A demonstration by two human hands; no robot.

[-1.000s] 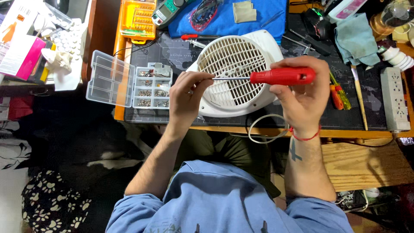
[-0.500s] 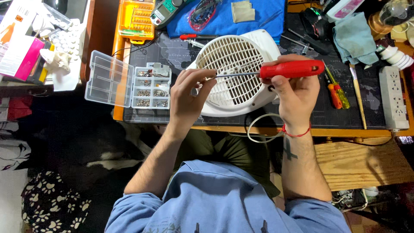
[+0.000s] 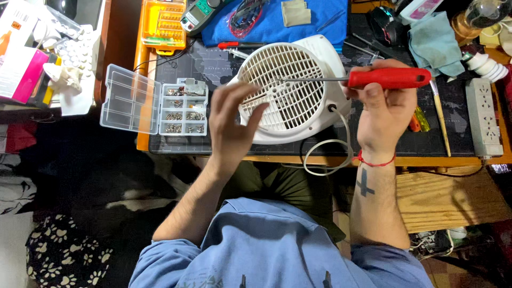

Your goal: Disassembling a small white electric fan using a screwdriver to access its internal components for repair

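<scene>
One fan heater [image 3: 290, 90], one screwdriver [image 3: 386, 78], two hands [image 3: 232, 125].

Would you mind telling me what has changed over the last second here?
The left hand let go of the screwdriver tip and drew back toward the fan's lower left edge, fingers open. The right hand kept its grip on the red handle; the fan and screw box stayed put.

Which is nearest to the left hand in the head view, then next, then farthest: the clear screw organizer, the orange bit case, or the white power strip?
From the left hand:
1. Clear screw organizer, just to its left.
2. Orange bit case, up at the desk's back left.
3. White power strip, far right edge.
</scene>
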